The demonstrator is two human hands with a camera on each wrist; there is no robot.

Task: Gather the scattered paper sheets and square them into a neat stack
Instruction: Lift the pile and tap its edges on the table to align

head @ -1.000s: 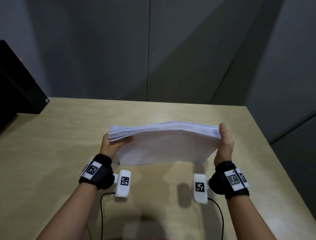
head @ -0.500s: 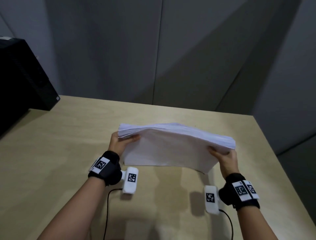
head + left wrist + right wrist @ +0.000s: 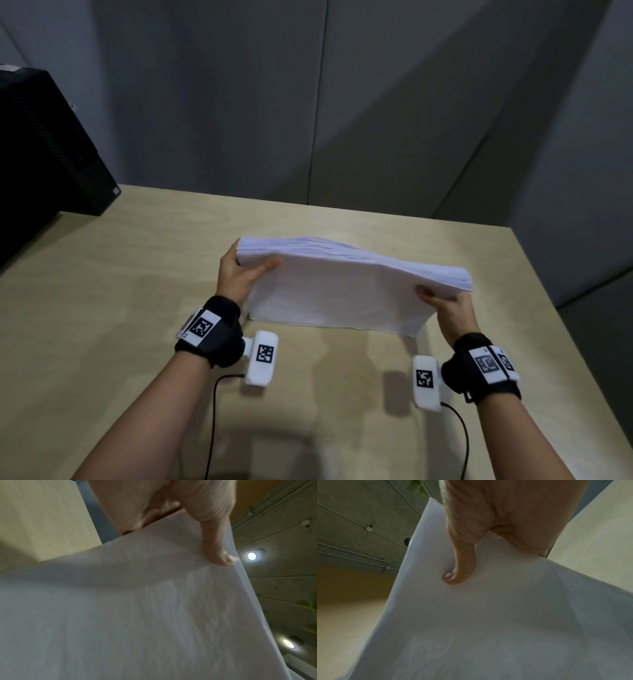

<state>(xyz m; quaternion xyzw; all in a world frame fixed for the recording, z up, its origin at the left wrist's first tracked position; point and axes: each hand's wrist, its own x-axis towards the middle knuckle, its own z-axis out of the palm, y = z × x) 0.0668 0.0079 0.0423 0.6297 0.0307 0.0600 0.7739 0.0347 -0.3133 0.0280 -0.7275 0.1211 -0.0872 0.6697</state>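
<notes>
A thick stack of white paper sheets point(image 3: 342, 291) stands on its long lower edge on the wooden table point(image 3: 102, 308), leaning toward me, its top edge sloping down to the right. My left hand point(image 3: 239, 277) grips the stack's upper left corner, thumb on the near face and fingers hidden behind. My right hand point(image 3: 448, 308) grips the right end, thumb pressed on the near face. In the left wrist view the thumb point(image 3: 216, 550) lies on the paper point(image 3: 137, 615). In the right wrist view the thumb point(image 3: 460, 568) dents the paper point(image 3: 488, 615).
A black computer case point(image 3: 44, 144) stands at the table's far left corner. Grey partition walls point(image 3: 342, 102) rise behind the table. The table's right edge point(image 3: 561, 325) runs close beside my right hand. Thin black cables point(image 3: 215, 411) trail from both wrist cameras.
My right hand went from flat against the stack's right end to gripping it lower down with the thumb in front. The stack's right side has dropped, tilting its top edge.
</notes>
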